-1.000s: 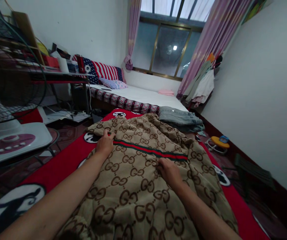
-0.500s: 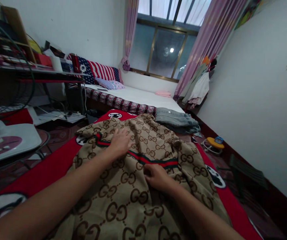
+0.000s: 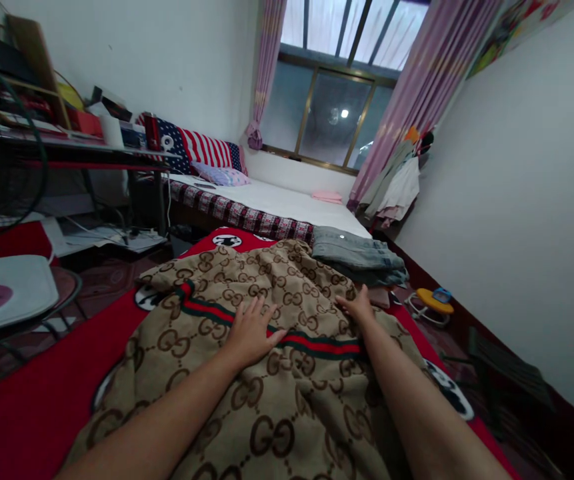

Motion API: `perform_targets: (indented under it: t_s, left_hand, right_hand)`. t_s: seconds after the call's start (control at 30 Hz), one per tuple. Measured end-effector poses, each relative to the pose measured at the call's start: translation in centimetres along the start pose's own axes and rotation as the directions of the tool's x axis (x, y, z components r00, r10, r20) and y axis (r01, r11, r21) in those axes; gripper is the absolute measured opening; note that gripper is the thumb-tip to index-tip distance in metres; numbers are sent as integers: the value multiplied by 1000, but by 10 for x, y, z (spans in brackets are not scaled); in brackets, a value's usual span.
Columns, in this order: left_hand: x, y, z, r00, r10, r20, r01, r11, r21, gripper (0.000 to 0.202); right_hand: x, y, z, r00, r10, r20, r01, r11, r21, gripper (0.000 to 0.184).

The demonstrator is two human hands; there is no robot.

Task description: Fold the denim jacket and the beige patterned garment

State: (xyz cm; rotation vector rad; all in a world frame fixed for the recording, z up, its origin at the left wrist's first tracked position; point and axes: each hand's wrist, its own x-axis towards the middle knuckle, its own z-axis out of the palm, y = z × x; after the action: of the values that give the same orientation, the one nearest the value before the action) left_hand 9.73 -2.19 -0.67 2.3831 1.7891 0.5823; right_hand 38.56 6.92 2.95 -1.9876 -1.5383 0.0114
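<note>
A tan blanket (image 3: 267, 407) with a brown interlocking-letter pattern and a green-and-red stripe lies crumpled over a red bedspread (image 3: 41, 400). My left hand (image 3: 251, 331) rests flat on the blanket with its fingers spread, right on the stripe. My right hand (image 3: 357, 307) reaches further out to the blanket's right far side, its fingers stretched flat on the cloth. Neither hand holds anything.
Folded grey jeans (image 3: 357, 253) lie beyond the blanket at the foot of a second bed (image 3: 287, 197) with a white sheet and pillows. A cluttered desk (image 3: 67, 150) and a fan base (image 3: 1, 290) stand left. Clothes hang at the right by pink curtains; a yellow toy (image 3: 431, 300) sits on the floor.
My left hand slid from the blanket's left edge to the middle of the stripe and opened flat. My right hand let go of the stripe and reached forward to the right.
</note>
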Motion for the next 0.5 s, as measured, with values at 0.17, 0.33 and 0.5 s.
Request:
perform_targets:
  t_s: [0.17,0.33,0.5]
  left_hand:
    - [1,-21,-28,959,143,246,-96,977,-192,95]
    - [4,-51,-35,978,78,193,-31,972,-234,90]
    - [2,-49,-21,987,62,151,-55,997,-48,84]
  right_hand:
    - [20,9,-15,999,38,30,-28,960,-277,41]
    - [28,22,-10,980,134,-149,-181,909,-375,36]
    - [10,20,23,987,105,-122,-148,886,-439,36]
